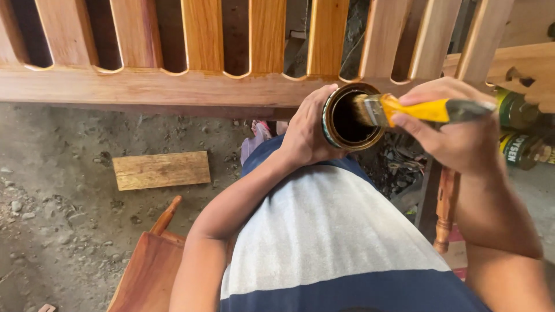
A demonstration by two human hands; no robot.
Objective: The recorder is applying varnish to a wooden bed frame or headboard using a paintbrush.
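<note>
Your left hand (pixel 306 136) grips the varnish can (pixel 350 118); right hand (pixel 457 130) grasps the yellow-handled brush (pixel 404 108), bristles dipped; slatted wooden frame (pixel 173 84) looks partly glossy, coating seemingly unfinished.

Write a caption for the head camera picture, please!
Left hand holds an open can while right hand dips a yellow-handled brush beside slatted wooden furniture.

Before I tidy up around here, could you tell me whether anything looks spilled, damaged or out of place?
Nothing looks spilled or broken. The left hand holds the open can level while the right hand dips the yellow-handled brush in. Only a loose wooden board lies on the dirt floor.
</note>
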